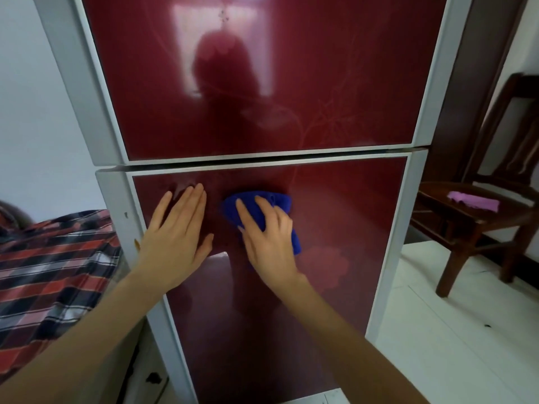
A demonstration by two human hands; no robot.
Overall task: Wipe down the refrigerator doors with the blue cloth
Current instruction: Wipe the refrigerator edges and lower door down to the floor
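Observation:
A tall refrigerator with two glossy dark-red doors in grey frames fills the view: the upper door (291, 83) and the lower door (350, 228). A bunched blue cloth (271, 201) lies against the top part of the lower door. My right hand (267, 237) presses it to the glass, fingers spread over it and slightly bent. My left hand (175, 231) rests flat on the lower door just left of the cloth, fingers straight and together.
A dark wooden chair (472, 217) stands right of the refrigerator with a purple cloth (474, 201) on its seat. A red plaid fabric (52, 272) covers something at the left. White tiled floor (452, 330) stretches at the lower right.

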